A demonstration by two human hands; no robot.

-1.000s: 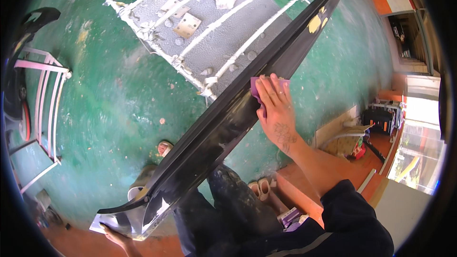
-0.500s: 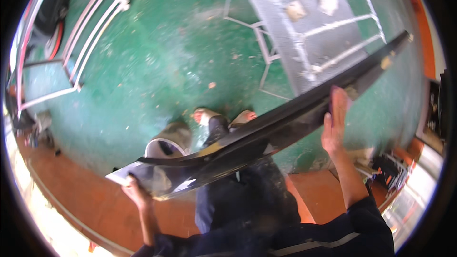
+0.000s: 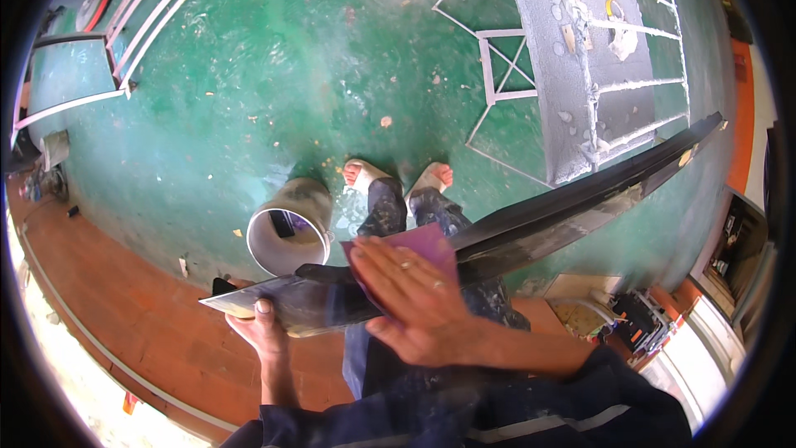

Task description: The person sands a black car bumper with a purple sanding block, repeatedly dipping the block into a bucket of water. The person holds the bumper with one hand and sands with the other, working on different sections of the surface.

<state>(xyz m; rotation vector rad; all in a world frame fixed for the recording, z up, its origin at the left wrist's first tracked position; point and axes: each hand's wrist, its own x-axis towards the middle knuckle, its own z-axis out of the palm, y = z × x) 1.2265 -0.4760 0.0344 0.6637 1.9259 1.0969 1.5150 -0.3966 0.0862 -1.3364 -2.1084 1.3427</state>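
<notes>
A long, dark panel, like a vehicle trim piece, slants across in front of me, its right end higher and farther off. My left hand grips its near-left end, thumb on the upper face and the other fingers mostly hidden behind. Over the panel's left half, my right hand presses a purple sheet of sandpaper flat against the surface, fingers stretched along it. A ring shows on one finger. Pale, scuffed patches mark the panel's right part and its left tip.
A white-rimmed bucket with something dark inside stands left of my feet. At far right is a white-splattered metal frame with a grey board. Another frame stands far left. Tools and boxes lie at right on the green floor's edge.
My right hand has slid the sandpaper from the panel's right part down to its left half. The panel's right end has dropped a little, and the view has shifted.
</notes>
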